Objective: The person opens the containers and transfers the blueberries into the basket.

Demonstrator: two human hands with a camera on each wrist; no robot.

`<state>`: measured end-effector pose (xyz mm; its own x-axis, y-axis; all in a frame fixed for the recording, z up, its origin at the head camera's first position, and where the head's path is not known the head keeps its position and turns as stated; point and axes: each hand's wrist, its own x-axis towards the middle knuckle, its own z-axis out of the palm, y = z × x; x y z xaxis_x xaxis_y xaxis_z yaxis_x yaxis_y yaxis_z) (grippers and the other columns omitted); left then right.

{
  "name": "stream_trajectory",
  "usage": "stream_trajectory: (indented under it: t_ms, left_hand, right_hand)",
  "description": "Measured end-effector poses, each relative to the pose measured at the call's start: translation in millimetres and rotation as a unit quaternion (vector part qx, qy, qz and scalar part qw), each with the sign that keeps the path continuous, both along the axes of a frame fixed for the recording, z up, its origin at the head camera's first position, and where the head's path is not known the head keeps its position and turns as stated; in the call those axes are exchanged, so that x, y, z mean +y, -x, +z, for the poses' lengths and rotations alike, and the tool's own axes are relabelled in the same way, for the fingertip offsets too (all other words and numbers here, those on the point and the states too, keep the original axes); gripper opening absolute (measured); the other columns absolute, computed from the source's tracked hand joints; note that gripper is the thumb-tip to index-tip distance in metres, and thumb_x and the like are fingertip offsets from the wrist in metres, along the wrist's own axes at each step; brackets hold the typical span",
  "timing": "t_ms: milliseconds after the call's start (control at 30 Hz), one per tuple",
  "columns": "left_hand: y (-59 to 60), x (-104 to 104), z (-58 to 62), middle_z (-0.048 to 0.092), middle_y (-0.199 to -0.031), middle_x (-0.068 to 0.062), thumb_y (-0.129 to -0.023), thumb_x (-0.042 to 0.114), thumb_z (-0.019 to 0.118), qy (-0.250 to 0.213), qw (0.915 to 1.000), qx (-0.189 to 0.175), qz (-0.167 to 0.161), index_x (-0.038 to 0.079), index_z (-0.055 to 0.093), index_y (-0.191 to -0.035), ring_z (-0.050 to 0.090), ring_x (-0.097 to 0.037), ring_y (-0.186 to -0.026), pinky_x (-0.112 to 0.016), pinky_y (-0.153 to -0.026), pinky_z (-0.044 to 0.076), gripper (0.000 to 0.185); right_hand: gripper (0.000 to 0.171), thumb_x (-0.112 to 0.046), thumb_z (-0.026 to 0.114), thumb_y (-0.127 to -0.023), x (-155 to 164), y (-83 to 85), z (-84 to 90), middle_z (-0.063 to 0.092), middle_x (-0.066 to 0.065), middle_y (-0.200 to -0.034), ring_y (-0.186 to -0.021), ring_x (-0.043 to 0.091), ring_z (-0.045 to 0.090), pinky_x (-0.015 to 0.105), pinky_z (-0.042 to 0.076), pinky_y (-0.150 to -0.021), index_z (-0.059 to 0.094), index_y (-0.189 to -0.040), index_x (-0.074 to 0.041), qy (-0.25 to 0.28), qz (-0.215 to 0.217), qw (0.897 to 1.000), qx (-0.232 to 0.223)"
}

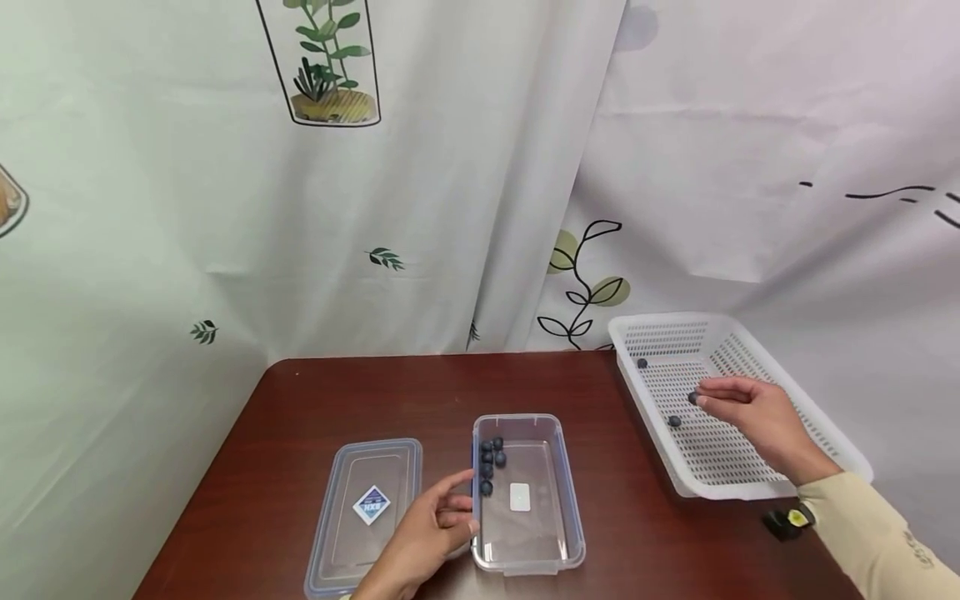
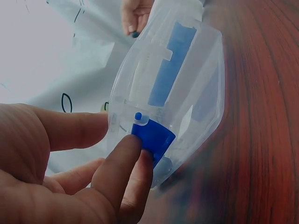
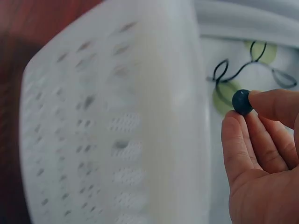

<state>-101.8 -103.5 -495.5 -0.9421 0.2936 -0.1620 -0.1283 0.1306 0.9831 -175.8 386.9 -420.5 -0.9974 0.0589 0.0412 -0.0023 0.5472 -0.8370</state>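
My right hand (image 1: 757, 417) pinches a blueberry (image 3: 242, 101) between thumb and fingertips, above the white perforated basket (image 1: 660, 450). Two more blueberries lie on the basket's floor, one near its far left corner and another blueberry (image 1: 675, 421) just left of the hand. My left hand (image 1: 427, 533) touches the left side of a clear plastic container (image 1: 573, 508). In the left wrist view its fingertips rest against the blue latch (image 2: 154, 139), and the thumb is at the container's edge. Several blueberries (image 1: 487, 471) sit along the container's left inner wall.
A clear lid (image 1: 345, 500) with a blue-and-white label lies on the brown table (image 1: 420, 387), left of the container. A small black item with a yellow mark (image 1: 787, 522) lies by the right sleeve. A printed white curtain (image 1: 450, 183) hangs behind the table.
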Motion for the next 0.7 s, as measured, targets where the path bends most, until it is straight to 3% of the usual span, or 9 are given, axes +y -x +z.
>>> stream_trajectory:
  t_ms: [300, 500, 700]
  left_hand:
    - [-1.3, -1, -0.5, 0.066, -0.121, -0.019, -0.088, 0.000, 0.078, -0.001, 1.0000, 0.000, -0.002, 0.005, 0.051, -0.155, 0.065, -0.022, -0.100, -0.025, -0.079, 0.057, 0.072]
    - [-0.2, 0, 1.1, 0.066, -0.121, -0.020, -0.088, -0.001, 0.078, -0.009, 1.0000, -0.002, 0.000, 0.006, 0.051, -0.154, 0.066, -0.024, -0.102, -0.025, -0.080, 0.057, 0.072]
    - [-0.1, 0, 2.9, 0.066, -0.121, -0.020, -0.089, -0.002, 0.077, -0.003, 1.0000, 0.001, 0.001, 0.005, 0.052, -0.154, 0.067, -0.024, -0.102, -0.025, -0.080, 0.058, 0.071]
  right_hand:
    - [0.052, -0.032, 0.078, -0.098, 6, -1.3, -14.9, 0.077, -0.026, -0.101, -0.092, -0.008, 0.070, 0.014, 0.056, -0.079, 0.067, -0.134, 0.004, 0.013, -0.018, 1.000, -0.014]
    - [0.044, -0.028, 0.079, -0.097, -10, 2.1, -5.6, 0.078, -0.024, -0.100, -0.092, -0.006, 0.072, 0.013, 0.056, -0.081, 0.071, -0.130, 0.000, 0.035, -0.010, 0.999, 0.008]
    - [0.035, -0.017, 0.080, -0.095, -50, 8.2, 4.6, 0.081, -0.016, -0.100, -0.093, -0.002, 0.075, 0.017, 0.059, -0.082, 0.075, -0.126, -0.002, 0.087, 0.016, 0.996, 0.030]
